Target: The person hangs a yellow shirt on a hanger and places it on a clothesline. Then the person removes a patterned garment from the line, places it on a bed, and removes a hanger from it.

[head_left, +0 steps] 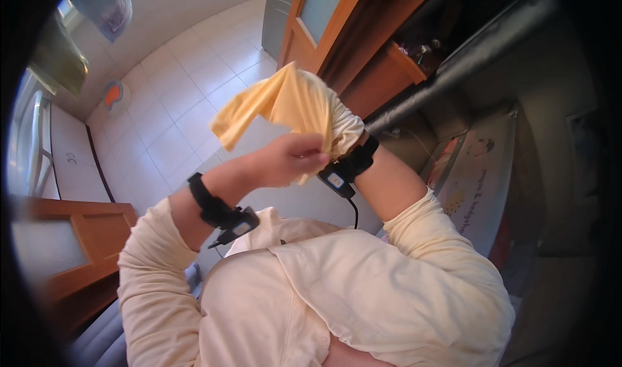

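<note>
A yellow cloth garment (278, 98), its exact kind not clear, is held up in front of me. My left hand (288, 160) pinches its gathered edge close to my right wrist, fingers closed on the fabric. The garment is pulled over my right hand, with pale bunched cloth (348, 127) around the wrist, so those fingers are hidden. One loose yellow end hangs out to the left. Black straps with small devices sit on both wrists, the left strap (214, 205) and the right strap (363, 158). My cream sleeves are pushed up toward the elbows.
Pale floor tiles (168, 134) stretch out beyond my hands. A wooden door with frosted glass (304, 49) stands ahead, another wooden door (97, 237) at lower left. On the right is a panel with printed cartoons (476, 179). A white-and-orange object (115, 97) sits near the far wall.
</note>
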`<state>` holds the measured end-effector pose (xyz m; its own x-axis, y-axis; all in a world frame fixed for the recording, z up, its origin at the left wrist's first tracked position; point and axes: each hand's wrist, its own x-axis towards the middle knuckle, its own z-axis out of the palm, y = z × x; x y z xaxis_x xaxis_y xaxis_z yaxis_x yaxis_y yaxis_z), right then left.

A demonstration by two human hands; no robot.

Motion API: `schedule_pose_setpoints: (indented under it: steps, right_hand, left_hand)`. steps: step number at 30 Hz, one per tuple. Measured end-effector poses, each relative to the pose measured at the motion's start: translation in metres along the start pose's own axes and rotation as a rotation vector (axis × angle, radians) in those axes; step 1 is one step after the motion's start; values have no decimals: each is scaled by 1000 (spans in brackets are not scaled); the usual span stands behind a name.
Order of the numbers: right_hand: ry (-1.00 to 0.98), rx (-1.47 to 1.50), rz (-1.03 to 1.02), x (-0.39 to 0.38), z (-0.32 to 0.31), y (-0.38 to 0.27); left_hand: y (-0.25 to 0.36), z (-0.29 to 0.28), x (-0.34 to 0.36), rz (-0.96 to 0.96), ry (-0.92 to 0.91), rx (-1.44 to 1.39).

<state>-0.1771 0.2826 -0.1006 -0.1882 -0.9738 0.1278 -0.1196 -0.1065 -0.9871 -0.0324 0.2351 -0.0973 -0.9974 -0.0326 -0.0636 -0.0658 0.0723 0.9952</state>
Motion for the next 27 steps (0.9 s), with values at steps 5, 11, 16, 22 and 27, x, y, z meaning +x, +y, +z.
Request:
schedule_pose_setpoints:
  steps: [5, 11, 16, 22, 27]
  right_hand:
    - [2, -880, -407, 9, -9, -30]
    - [139, -393, -243, 15, 2, -12]
    - [117, 312, 117, 9, -5, 16]
    - [35, -626, -54, 17, -12, 14]
    - [-248, -1754, -261, 39, -17, 8]
  left_hand:
    - [-13, -21, -15, -144, 288, -39]
    - [-14, -25, 19, 349, 932, 628]
    - [-4, -12, 25, 343, 517, 375]
    - [1, 15, 15, 180, 90, 214]
    - [-8, 5, 11, -42, 30, 30]
